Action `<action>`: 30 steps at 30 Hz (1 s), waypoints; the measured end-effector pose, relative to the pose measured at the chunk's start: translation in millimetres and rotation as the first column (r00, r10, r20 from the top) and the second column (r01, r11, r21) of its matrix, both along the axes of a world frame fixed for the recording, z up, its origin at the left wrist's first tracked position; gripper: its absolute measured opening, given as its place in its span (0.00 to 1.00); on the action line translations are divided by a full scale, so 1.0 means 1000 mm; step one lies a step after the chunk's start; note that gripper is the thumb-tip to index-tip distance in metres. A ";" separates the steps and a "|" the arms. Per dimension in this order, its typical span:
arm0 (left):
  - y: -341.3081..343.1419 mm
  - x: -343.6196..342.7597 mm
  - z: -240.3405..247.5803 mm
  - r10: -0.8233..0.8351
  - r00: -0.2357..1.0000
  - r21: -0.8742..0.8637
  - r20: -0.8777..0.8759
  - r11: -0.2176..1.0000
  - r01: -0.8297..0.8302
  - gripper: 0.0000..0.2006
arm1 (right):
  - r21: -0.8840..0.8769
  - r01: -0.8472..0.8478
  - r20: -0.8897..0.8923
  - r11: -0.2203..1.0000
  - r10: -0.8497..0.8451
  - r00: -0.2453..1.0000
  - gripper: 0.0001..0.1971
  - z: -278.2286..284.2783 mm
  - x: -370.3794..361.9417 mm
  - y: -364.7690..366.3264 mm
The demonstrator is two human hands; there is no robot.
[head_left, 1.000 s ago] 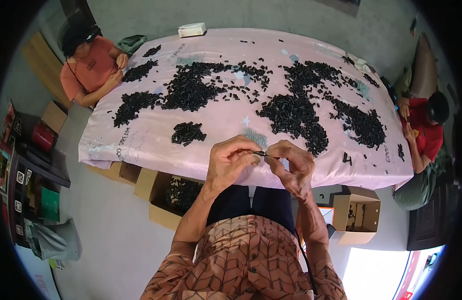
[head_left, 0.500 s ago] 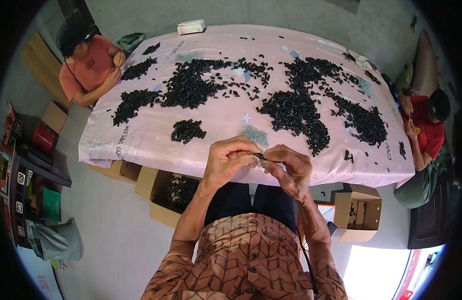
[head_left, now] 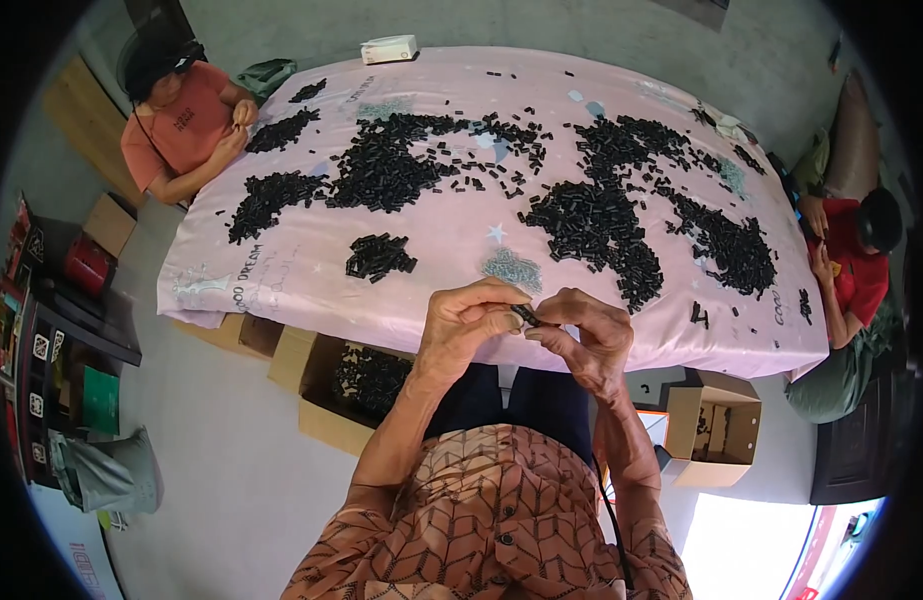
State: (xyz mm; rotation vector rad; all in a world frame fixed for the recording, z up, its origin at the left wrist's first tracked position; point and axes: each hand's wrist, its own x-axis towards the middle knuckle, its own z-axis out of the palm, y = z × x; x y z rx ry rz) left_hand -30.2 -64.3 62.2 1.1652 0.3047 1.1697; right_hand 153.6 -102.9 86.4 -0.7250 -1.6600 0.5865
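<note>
My left hand (head_left: 463,328) and my right hand (head_left: 588,340) meet above the near edge of the table. Between their pinched fingertips is a small black cylindrical part (head_left: 526,314), gripped from both sides; its finer details are too small to make out. Just beyond my fingers lies a small pile of shiny greyish pieces (head_left: 511,268). To its left sits a small heap of black parts (head_left: 379,258), and a larger black heap (head_left: 586,222) spreads out beyond my right hand.
A pink cloth (head_left: 321,290) covers the table, with more black heaps (head_left: 386,165) farther off. Co-workers sit at the left (head_left: 186,125) and right (head_left: 849,250) ends. Open cardboard boxes (head_left: 331,425) stand below the near edge, and a white box (head_left: 389,49) at the far edge.
My hands have shifted slightly to the right, and the fingers have turned a little, so more of the black part shows between them. The heaps look the same.
</note>
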 end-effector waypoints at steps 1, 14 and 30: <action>-0.001 0.000 0.001 -0.021 1.000 -0.018 0.013 1.000 0.021 0.11 | 0.001 -0.001 -0.001 1.000 0.001 1.000 0.10 0.000 -0.001 -0.001; -0.004 0.005 -0.003 -0.036 0.999 -0.092 0.040 0.995 0.039 0.13 | 0.070 0.065 0.063 0.995 -0.070 0.996 0.15 0.002 0.001 0.001; 0.004 0.002 -0.007 -0.276 0.934 -0.214 0.225 0.921 0.324 0.15 | 0.019 0.003 0.205 1.000 -0.007 0.979 0.23 0.009 -0.003 0.002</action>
